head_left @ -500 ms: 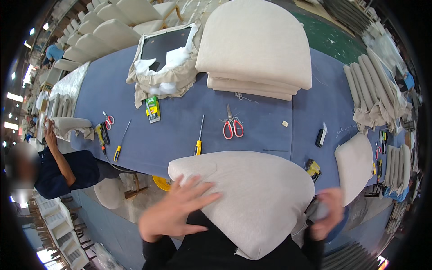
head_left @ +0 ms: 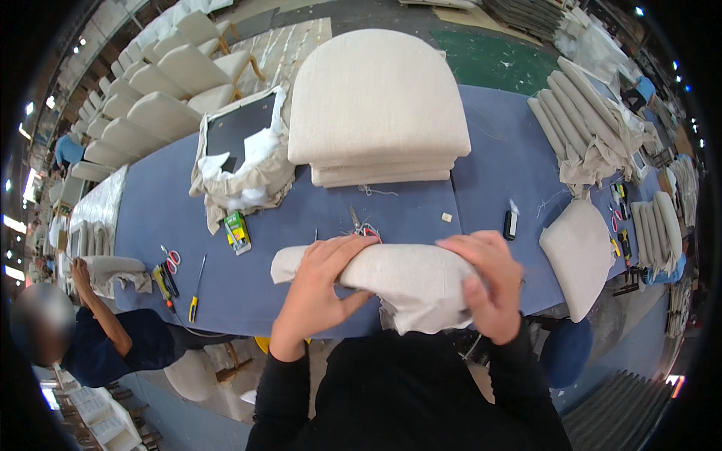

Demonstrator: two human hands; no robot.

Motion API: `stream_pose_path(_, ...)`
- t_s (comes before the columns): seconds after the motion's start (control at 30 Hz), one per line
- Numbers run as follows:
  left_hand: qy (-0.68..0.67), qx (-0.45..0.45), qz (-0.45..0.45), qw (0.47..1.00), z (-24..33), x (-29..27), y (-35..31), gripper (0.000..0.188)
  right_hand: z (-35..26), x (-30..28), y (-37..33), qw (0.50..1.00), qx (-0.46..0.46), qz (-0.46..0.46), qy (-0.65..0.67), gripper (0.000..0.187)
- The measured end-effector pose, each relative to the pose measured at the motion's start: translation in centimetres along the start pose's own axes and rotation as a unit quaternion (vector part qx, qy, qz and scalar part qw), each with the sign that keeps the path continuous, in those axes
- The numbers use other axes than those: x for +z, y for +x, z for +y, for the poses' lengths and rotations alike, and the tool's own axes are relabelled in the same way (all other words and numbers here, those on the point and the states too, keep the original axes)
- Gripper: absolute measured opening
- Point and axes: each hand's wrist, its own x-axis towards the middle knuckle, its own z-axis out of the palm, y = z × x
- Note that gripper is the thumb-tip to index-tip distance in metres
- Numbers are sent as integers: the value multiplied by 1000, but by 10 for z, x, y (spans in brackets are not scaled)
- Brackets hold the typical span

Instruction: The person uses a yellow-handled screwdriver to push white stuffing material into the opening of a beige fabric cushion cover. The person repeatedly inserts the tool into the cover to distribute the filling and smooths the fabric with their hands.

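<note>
Upholstery workshop. Long blue-topped worktable (head_left: 301, 218); stack of cream padded chair panels (head_left: 380, 105); part-covered panel (head_left: 235, 128), white wadding (head_left: 261, 146) exposed; red-handled scissors (head_left: 174, 260); yellow-handled screwdriver (head_left: 193, 309); rows of cream upholstered chairs (head_left: 159, 114) beyond.

Cream chairs (head_left: 183, 73) stand in rows beyond a blue table (head_left: 500, 150). Part of the floor (head_left: 489, 64) is green. Lights (head_left: 14, 224) shine.

Bare tabletop (head_left: 241, 293) separates screwdriver (head_left: 195, 304) and held cushion (head_left: 414, 272); stacked cushions (head_left: 378, 105) block the way ahead.
</note>
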Motion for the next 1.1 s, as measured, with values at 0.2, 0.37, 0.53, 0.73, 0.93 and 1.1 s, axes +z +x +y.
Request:
stream_pose_path(0.2, -179, 128, 87, 972, 16, 12, 7, 70, -11, 23, 1, 997, 10, 8, -75, 56)
stream_pose_path(0.37, -264, 174, 146, 937, 21, 36, -9, 43, -15, 18, -15, 994, -10, 10, -109, 70)
stream_pose_path(0.53, -202, 201, 139, 948, 25, 40, -35, 22, -28, 16, -33, 991, -4, -3, -134, 83)
stream_pose_path(0.73, -211, 189, 132, 950, 30, 45, -68, 17, -41, 21, -61, 989, -15, -1, -148, 89)
stream_pose_path(0.93, -213, 185, 121, 952, 31, 44, -73, 14, -44, 21, -68, 988, -9, -4, -152, 88)
stream_pose_path(1.1, -259, 228, 35, 938, 37, 31, -70, 7, -24, -3, -74, 999, -22, -40, -6, 81)
